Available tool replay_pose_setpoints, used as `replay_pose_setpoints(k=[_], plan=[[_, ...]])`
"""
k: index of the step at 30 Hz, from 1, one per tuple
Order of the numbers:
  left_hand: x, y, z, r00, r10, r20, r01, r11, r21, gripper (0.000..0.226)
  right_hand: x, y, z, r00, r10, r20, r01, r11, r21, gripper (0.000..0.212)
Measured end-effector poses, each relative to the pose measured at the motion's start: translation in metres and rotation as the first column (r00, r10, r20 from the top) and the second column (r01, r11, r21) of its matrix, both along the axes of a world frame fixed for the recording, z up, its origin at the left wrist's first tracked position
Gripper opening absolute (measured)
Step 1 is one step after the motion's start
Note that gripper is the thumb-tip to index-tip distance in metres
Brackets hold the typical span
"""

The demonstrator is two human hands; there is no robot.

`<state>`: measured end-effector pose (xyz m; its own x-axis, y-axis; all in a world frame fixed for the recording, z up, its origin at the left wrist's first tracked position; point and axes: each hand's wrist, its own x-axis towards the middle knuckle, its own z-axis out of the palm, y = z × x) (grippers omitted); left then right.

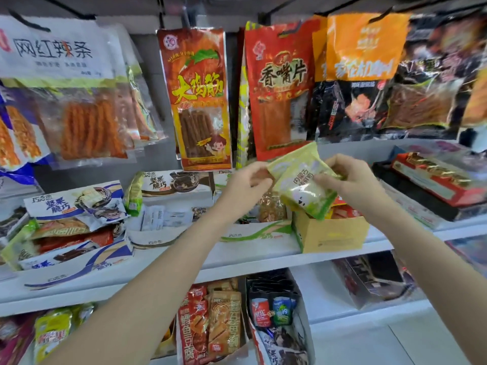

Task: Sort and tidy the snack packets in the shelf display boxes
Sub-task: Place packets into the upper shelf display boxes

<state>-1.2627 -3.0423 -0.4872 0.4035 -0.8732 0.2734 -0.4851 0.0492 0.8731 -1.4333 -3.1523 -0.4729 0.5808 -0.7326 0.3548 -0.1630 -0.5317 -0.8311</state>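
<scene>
Green snack packets (303, 180) pinched by both hands: left hand (247, 183), right hand (350, 177), fingers curled, above tan display box (332, 234).

Pale green packets (303, 180) with white patches and dark lettering. A tan cardboard box (332, 234). A white shelf (237, 255). A hanging red and yellow packet (201, 98) with a cartoon child. White display boxes (79, 262) with blue swooshes.

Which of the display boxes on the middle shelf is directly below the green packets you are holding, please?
The plain yellow cardboard box, right of the white boxes with green and blue swooshes. The green packets, held by left hand and right hand, hang just above it.
</scene>
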Motion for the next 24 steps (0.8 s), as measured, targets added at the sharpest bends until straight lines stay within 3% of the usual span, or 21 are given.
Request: replay_pose_setpoints(k=[2, 6, 8, 11, 12, 14, 18, 21, 24], plan=[[-0.012, -0.011, 0.002, 0.999, -0.005, 0.043, 0.005, 1.0, 0.003, 0.029, -0.02, -0.01, 0.005, 0.978, -0.157, 0.139, 0.171, 0.981, -0.095, 0.013], [-0.031, -0.035, -0.012, 0.927, -0.031, 0.375, -0.008, 0.995, 0.104, 0.056, -0.044, -0.029, 0.01, 0.93, -0.266, 0.252, 0.338, 0.891, -0.305, 0.026], [-0.037, -0.046, -0.019, 0.893, -0.021, 0.449, -0.06, 0.984, 0.165, 0.069, -0.044, -0.039, 0.005, 0.942, -0.267, 0.205, 0.333, 0.833, -0.443, 0.035], [-0.043, -0.06, -0.027, 0.898, -0.052, 0.437, -0.095, 0.947, 0.308, 0.083, -0.028, -0.055, -0.004, 0.967, -0.237, 0.098, 0.228, 0.615, -0.755, 0.022], [-0.044, -0.063, -0.029, 0.905, -0.057, 0.421, -0.108, 0.927, 0.359, 0.086, -0.022, -0.062, -0.008, 0.97, -0.236, 0.055, 0.18, 0.548, -0.817, 0.017], [-0.045, -0.066, -0.031, 0.918, -0.05, 0.393, -0.124, 0.906, 0.406, 0.083, -0.009, -0.072, -0.019, 0.961, -0.266, -0.078, 0.069, 0.503, -0.862, 0.014], [-0.041, -0.066, -0.033, 0.91, -0.067, 0.41, -0.131, 0.89, 0.437, 0.068, -0.001, -0.087, -0.044, 0.856, -0.209, -0.473, -0.272, 0.598, -0.754, 0.033], [-0.043, -0.07, -0.03, 0.89, -0.073, 0.449, -0.172, 0.86, 0.481, 0.074, -0.008, -0.091, -0.039, 0.814, -0.141, -0.564, -0.304, 0.723, -0.621, 0.051], [-0.053, -0.077, -0.027, 0.831, -0.109, 0.546, -0.26, 0.791, 0.554, 0.081, -0.013, -0.092, -0.03, 0.765, -0.166, -0.622, -0.296, 0.767, -0.57, 0.064]])
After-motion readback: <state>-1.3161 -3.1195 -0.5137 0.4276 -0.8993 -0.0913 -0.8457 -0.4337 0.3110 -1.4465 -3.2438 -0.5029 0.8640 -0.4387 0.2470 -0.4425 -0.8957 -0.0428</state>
